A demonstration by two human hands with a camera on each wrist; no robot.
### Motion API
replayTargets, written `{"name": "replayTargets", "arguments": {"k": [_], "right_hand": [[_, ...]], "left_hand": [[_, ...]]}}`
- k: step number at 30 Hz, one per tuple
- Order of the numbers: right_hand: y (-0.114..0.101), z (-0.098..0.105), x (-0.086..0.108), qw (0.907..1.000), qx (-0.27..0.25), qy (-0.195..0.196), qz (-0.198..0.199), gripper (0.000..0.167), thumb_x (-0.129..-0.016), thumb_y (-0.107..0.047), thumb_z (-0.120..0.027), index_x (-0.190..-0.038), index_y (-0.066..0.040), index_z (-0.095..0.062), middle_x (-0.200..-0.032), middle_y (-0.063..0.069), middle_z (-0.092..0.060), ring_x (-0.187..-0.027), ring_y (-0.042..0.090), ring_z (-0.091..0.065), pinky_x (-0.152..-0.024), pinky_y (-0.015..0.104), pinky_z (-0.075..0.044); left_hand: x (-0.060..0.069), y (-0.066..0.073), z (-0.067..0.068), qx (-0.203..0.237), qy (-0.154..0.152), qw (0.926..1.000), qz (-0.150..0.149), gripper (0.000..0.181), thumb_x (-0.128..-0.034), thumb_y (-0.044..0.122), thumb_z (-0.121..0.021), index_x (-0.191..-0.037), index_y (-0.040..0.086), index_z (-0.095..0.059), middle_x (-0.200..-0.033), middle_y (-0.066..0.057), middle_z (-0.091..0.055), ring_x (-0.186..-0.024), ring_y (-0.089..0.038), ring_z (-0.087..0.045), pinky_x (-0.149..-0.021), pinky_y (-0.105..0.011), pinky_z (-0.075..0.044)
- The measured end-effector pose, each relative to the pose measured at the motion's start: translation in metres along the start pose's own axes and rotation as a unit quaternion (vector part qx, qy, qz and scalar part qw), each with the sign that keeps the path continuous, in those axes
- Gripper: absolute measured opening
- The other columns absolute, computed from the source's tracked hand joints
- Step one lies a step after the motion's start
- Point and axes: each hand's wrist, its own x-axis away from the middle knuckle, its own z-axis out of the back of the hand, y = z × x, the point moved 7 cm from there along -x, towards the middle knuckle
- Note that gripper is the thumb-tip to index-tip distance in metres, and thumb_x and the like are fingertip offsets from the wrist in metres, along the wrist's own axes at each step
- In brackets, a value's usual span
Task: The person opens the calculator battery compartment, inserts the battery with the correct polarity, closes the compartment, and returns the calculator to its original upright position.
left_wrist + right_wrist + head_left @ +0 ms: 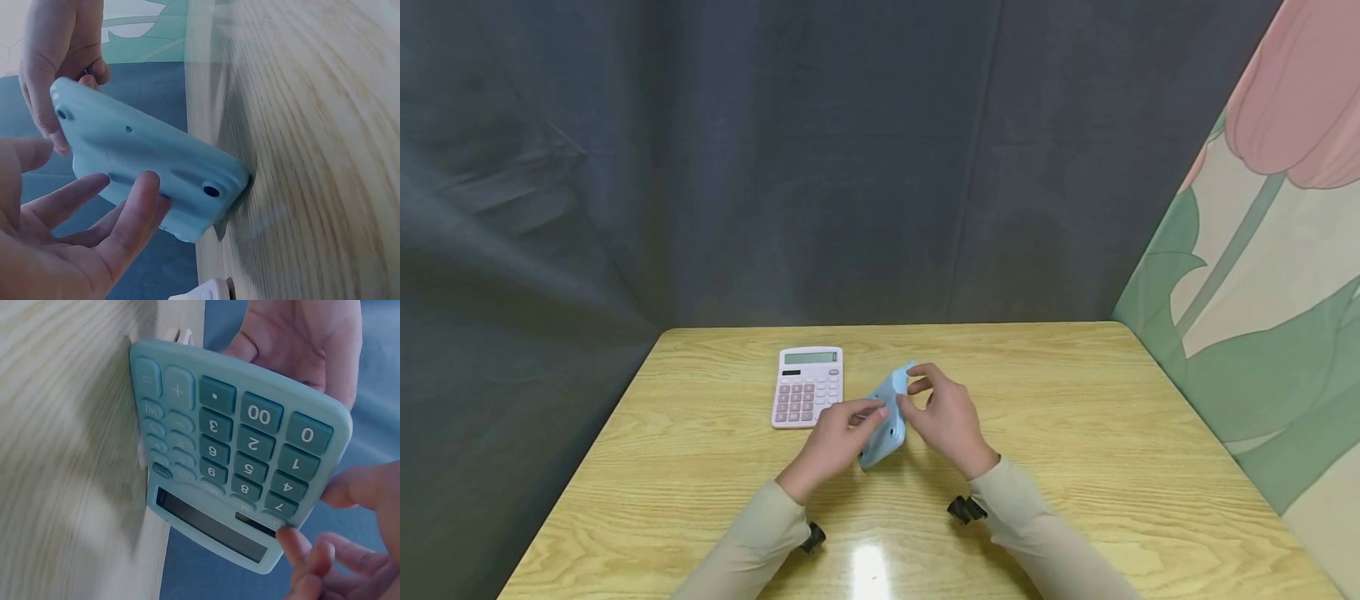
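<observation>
A light blue calculator (231, 444) stands tilted up on one edge on the table, its keys and display facing the right wrist view. My right hand (950, 419) pinches its raised edge, with the thumb at the side and a fingertip by the display end. In the left wrist view, the calculator's plain back (144, 156) shows small dark feet. My left hand (838, 440) is at that back, its extended fingers (142, 194) touching or very near the surface.
A pink-and-white calculator (808, 387) lies face up on the wooden table (1037, 375), left of the blue one, its display reading 0. A dark curtain (850, 167) hangs behind the table. A wall with a tulip print (1277, 333) borders the right side.
</observation>
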Motion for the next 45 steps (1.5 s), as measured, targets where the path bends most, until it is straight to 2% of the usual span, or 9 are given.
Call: {"name": "replayTargets", "arguments": {"k": [7,14,17,23,27,33,37,40,45], "right_hand": [[-0.007,-0.006,0.000,0.9982,-0.028,-0.002,0.053,0.027,-0.091,-0.015,-0.073,-0.116,-0.008,-0.067,-0.105,0.007,-0.073,-0.046,0.007,-0.042,-0.043,0.025,-0.038],[-0.011,-0.011,0.003,0.9963,-0.026,-0.022,0.080,0.024,-0.094,-0.016,-0.070,-0.117,-0.008,-0.073,-0.103,0.005,-0.072,-0.059,0.005,-0.053,-0.050,0.024,-0.046],[-0.013,-0.012,0.003,0.9947,-0.031,-0.030,0.093,0.025,-0.095,-0.016,-0.069,-0.118,-0.008,-0.073,-0.112,0.007,-0.072,-0.063,0.007,-0.056,-0.054,0.023,-0.049],[-0.016,-0.017,0.002,0.9920,-0.044,-0.053,0.106,0.027,-0.097,-0.017,-0.068,-0.121,-0.006,-0.071,-0.124,0.010,-0.069,-0.070,0.011,-0.061,-0.061,0.023,-0.052],[-0.016,-0.020,0.002,0.9905,-0.039,-0.067,0.114,0.029,-0.098,-0.019,-0.067,-0.122,-0.005,-0.071,-0.129,0.012,-0.066,-0.071,0.011,-0.061,-0.061,0.022,-0.051],[-0.017,-0.027,0.007,0.9869,-0.019,-0.097,0.127,0.036,-0.098,-0.023,-0.066,-0.130,-0.006,-0.066,-0.123,0.010,-0.064,-0.067,0.010,-0.056,-0.059,0.022,-0.049],[-0.015,-0.031,0.011,0.9838,-0.016,-0.126,0.126,0.044,-0.098,-0.023,-0.066,-0.139,-0.009,-0.059,-0.122,0.010,-0.064,-0.065,0.010,-0.054,-0.059,0.023,-0.049],[-0.014,-0.035,0.013,0.9800,-0.002,-0.151,0.130,0.052,-0.098,-0.025,-0.066,-0.146,-0.012,-0.051,-0.124,0.007,-0.064,-0.064,0.007,-0.054,-0.060,0.023,-0.049],[-0.015,-0.040,0.016,0.9730,0.008,-0.184,0.138,0.066,-0.095,-0.027,-0.070,-0.153,-0.015,-0.041,-0.131,0.003,-0.061,-0.065,0.004,-0.054,-0.061,0.022,-0.050]], "left_hand": [[-0.001,-0.001,0.004,0.013,0.013,0.9998,0.011,0.048,-0.1018,0.046,-0.054,-0.129,0.008,-0.067,-0.123,-0.007,-0.069,-0.104,-0.023,-0.067,-0.074,-0.027,-0.057],[-0.001,-0.001,0.009,0.026,0.024,0.9993,0.012,0.052,-0.0998,0.048,-0.057,-0.128,0.006,-0.067,-0.125,-0.010,-0.068,-0.098,-0.025,-0.069,-0.070,-0.028,-0.057],[-0.002,-0.002,0.009,0.033,0.026,0.9990,0.016,0.051,-0.0991,0.047,-0.059,-0.128,0.006,-0.067,-0.126,-0.010,-0.067,-0.096,-0.026,-0.069,-0.068,-0.029,-0.057],[-0.003,-0.005,0.013,0.029,0.036,0.9988,0.014,0.050,-0.0978,0.046,-0.061,-0.126,0.005,-0.068,-0.118,-0.008,-0.068,-0.086,-0.019,-0.066,-0.066,-0.031,-0.055],[-0.003,-0.003,0.016,0.023,0.041,0.9988,0.012,0.048,-0.0976,0.043,-0.062,-0.124,0.003,-0.069,-0.108,-0.007,-0.067,-0.082,-0.016,-0.064,-0.067,-0.033,-0.054],[-0.002,-0.003,0.017,0.016,0.036,0.9989,0.024,0.044,-0.0994,0.034,-0.059,-0.125,0.000,-0.067,-0.103,-0.008,-0.067,-0.078,-0.016,-0.066,-0.065,-0.031,-0.054],[-0.001,-0.004,0.017,0.029,0.034,0.9984,0.033,0.041,-0.0997,0.032,-0.058,-0.126,0.001,-0.067,-0.101,-0.008,-0.067,-0.079,-0.024,-0.069,-0.060,-0.031,-0.055],[0.000,-0.002,0.019,0.037,0.042,0.9979,0.030,0.036,-0.0992,0.026,-0.057,-0.124,0.002,-0.068,-0.098,-0.009,-0.067,-0.074,-0.029,-0.069,-0.053,-0.032,-0.054],[0.001,0.002,0.023,0.036,0.063,0.9970,0.025,0.030,-0.0960,0.018,-0.056,-0.116,0.003,-0.072,-0.093,-0.008,-0.067,-0.059,-0.021,-0.064,-0.047,-0.032,-0.052]]}}
